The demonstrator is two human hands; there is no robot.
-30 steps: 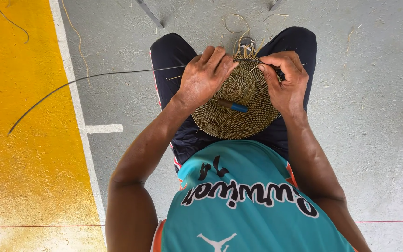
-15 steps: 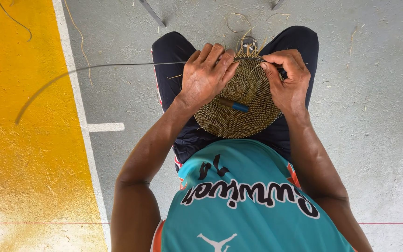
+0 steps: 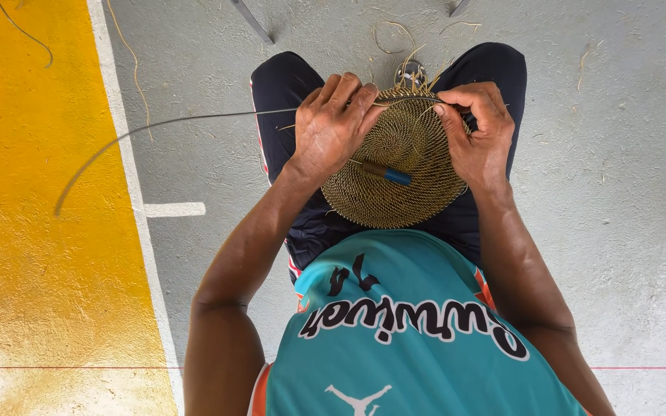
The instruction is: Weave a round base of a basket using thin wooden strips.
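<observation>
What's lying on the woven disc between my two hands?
In the head view, a small tool with a brown and blue handle lies on the round woven disc, between the left hand and the right hand.

One head-worn camera looks steeply down, close over the person's own lap, with grey floor (image 3: pixel 618 231) beyond.

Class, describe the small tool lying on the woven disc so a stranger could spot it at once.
Find the round woven disc on the person's lap, between the left hand and right hand. Near its middle lies a short stick-like tool: the only blue-and-brown thing on the straw-coloured weave.
</observation>
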